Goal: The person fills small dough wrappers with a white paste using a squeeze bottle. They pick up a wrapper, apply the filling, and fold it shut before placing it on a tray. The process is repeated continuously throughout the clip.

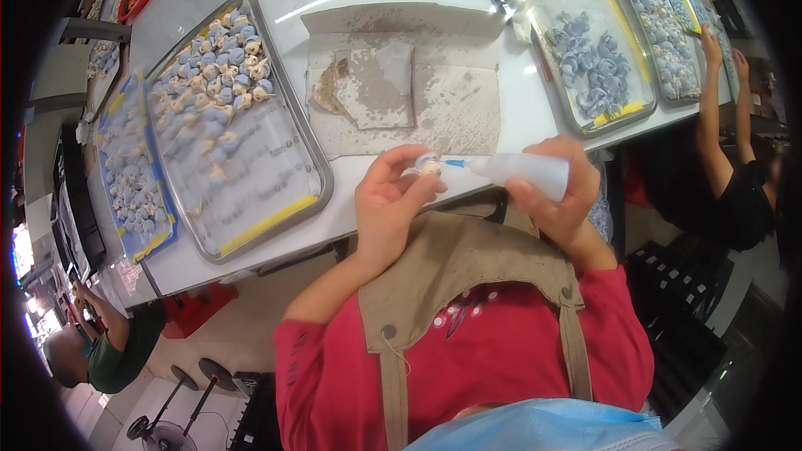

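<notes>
Between the thumb and fingers of my left hand (391, 199) is pinched a small figurine head (429, 167), cream with a pale blue-grey part. My right hand (561, 188) wraps round a translucent white squeeze bottle (522, 174), tilted on its side. Its thin blue nozzle tip (454, 163) points left at the little piece, close to it; whether the two touch I cannot tell. Both hands are above the table's front edge, in front of my apron. Just beyond them lies a stained, unfolded piece of cardboard (455, 108).
At left, a metal tray (322, 169) carries many similar blue-and-cream pieces; a blue-edged tray (171, 230) lies beside it. To the right, another metal tray (551, 88) holds loose blue-grey parts (591, 67), with fuller trays beyond. Co-workers sit at far right (710, 167) and lower left (109, 351).
</notes>
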`<state>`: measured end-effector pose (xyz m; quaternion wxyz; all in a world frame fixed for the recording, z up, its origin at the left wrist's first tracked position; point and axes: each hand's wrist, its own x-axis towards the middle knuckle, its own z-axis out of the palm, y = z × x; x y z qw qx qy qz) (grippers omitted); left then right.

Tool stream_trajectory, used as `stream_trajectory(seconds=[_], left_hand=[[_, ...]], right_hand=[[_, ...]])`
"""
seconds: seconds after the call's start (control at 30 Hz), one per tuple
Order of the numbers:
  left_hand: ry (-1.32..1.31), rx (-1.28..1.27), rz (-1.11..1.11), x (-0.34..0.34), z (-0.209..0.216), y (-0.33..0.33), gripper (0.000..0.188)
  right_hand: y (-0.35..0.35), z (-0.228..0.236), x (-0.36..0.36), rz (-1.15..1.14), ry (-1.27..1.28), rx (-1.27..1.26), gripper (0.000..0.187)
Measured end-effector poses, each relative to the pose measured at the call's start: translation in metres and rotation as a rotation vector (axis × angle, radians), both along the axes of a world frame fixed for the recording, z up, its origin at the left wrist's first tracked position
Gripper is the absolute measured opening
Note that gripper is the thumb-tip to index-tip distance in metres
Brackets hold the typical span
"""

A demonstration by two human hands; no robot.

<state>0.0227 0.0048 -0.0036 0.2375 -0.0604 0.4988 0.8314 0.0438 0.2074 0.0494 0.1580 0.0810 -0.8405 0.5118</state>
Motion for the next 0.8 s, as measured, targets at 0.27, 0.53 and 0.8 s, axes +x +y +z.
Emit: stream_trajectory(seconds=[0.27, 0.53, 0.8], left_hand=[[-0.077, 0.056, 0.025, -0.001, 0.003, 0.004, 0.033], [-0.082, 0.056, 0.015, 0.000, 0.002, 0.003, 0.032], [-0.116, 0.122, 0.033, -0.002, -0.002, 0.002, 0.032]], right_hand=[[0.005, -0.005, 0.000, -0.024, 0.033, 0.059, 0.027], [0.003, -0.011, -0.003, -0.020, 0.003, 0.072, 0.029], [0.003, -0.029, -0.023, -0.212, -0.136, -0.216, 0.025]])
